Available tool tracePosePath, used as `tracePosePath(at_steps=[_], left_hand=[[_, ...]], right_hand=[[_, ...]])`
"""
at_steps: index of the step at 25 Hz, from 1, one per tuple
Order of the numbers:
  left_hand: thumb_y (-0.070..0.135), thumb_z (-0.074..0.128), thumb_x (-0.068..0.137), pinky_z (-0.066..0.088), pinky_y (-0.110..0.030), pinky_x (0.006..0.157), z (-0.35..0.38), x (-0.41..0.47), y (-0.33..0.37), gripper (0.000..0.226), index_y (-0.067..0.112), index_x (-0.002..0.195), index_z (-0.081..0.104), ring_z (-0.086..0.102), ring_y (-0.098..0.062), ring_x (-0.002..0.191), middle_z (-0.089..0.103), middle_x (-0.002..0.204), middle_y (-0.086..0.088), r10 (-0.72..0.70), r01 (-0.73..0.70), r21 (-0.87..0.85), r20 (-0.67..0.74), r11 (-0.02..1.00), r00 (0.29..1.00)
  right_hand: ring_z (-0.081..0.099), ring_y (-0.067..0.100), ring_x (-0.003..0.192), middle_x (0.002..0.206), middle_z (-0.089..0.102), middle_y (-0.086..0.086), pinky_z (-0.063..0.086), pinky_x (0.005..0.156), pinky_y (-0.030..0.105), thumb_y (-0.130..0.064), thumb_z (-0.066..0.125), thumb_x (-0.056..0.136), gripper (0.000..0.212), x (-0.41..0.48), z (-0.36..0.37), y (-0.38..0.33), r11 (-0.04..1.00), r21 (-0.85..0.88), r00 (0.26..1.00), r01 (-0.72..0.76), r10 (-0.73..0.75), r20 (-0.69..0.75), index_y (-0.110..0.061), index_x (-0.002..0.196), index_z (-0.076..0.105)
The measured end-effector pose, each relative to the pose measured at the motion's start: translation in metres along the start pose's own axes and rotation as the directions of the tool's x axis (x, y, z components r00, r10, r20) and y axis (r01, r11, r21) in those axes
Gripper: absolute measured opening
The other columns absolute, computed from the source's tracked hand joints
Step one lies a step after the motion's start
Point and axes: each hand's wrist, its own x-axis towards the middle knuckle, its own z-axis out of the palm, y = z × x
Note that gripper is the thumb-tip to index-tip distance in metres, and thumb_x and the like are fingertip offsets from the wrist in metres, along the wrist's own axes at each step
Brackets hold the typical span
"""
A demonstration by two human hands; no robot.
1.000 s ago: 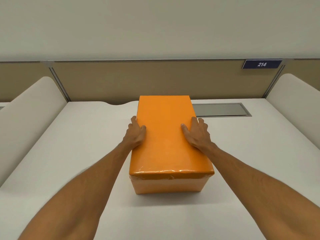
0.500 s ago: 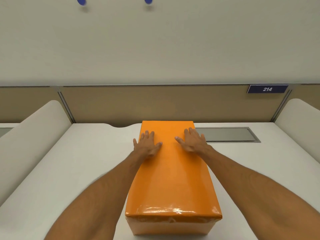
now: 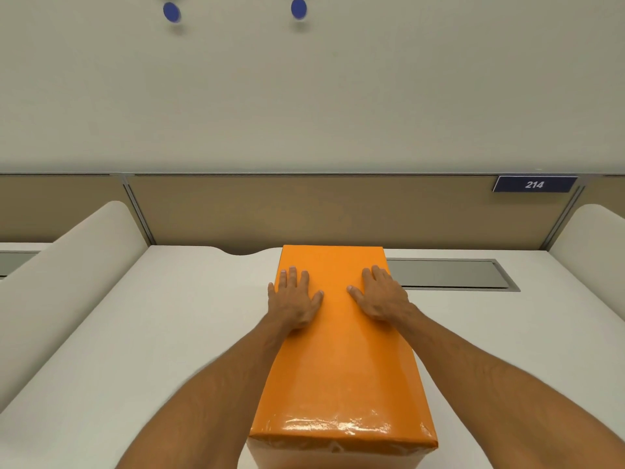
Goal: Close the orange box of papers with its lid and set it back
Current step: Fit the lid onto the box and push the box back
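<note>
The orange box stands lengthwise on the white desk (image 3: 152, 333), its glossy orange lid (image 3: 341, 363) sitting flat on top and covering it fully. The papers inside are hidden. My left hand (image 3: 294, 299) lies palm down on the far left part of the lid, fingers spread. On the far right part of the lid my right hand (image 3: 382, 296) rests flat too, fingers apart. Neither hand grips anything.
A grey recessed cable flap (image 3: 449, 274) lies in the desk right of the box. White curved dividers (image 3: 64, 275) flank the desk on both sides. A tan back panel (image 3: 304, 211) carries a blue sign reading 214 (image 3: 534, 184).
Both hands moved from the lid's side edges onto its top, further from me. The camera tilted up, so the box sits lower in view.
</note>
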Motion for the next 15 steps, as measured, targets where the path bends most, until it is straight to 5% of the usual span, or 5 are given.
tracePosePath(at_steps=[4,7,12,15], left_hand=[[0.062,0.026,0.094,0.001,-0.055,0.120,-0.006,-0.003,-0.002,0.077,0.021,0.155,0.001,-0.009,-0.030,0.150,-0.008,0.164,-0.007,-0.004,0.003,-0.049,-0.017,0.999,1.000],[0.066,0.037,0.090,0.003,-0.057,0.118,-0.006,-0.012,-0.009,0.086,0.021,0.154,0.003,-0.010,-0.034,0.149,-0.009,0.163,-0.009,-0.113,0.093,-0.235,-0.074,0.967,0.991],[0.062,0.060,0.081,0.028,-0.057,0.112,-0.010,-0.028,-0.024,0.101,0.019,0.153,0.005,0.023,-0.044,0.143,0.017,0.160,-0.016,-0.316,0.298,-0.573,0.071,0.763,0.946],[0.066,0.062,0.076,0.038,-0.056,0.105,-0.004,-0.041,-0.037,0.101,0.017,0.151,0.018,0.041,-0.041,0.134,0.034,0.153,-0.016,-0.344,0.383,-0.656,0.195,0.650,0.918]], right_hand=[[0.019,0.031,0.148,0.161,0.017,0.011,0.028,0.115,0.053,-0.056,0.039,0.096,0.078,-0.004,-0.016,0.000,0.999,0.029,0.997,-0.022,0.020,0.079,-0.011,0.154,0.012],[0.019,0.036,0.147,0.161,0.016,0.013,0.031,0.113,0.055,-0.053,0.052,0.092,0.090,-0.015,-0.017,0.005,0.968,0.211,0.991,-0.134,0.126,0.049,-0.012,0.155,0.002],[0.036,0.041,0.139,0.156,0.027,0.019,0.037,0.110,0.054,-0.051,0.062,0.086,0.097,-0.039,-0.007,0.022,0.710,0.588,0.921,-0.387,0.322,0.218,-0.011,0.154,0.006],[0.037,0.043,0.138,0.155,0.030,0.017,0.034,0.106,0.060,-0.053,0.067,0.082,0.100,-0.048,-0.003,0.022,0.598,0.637,0.874,-0.487,0.331,0.357,-0.015,0.153,0.007]])
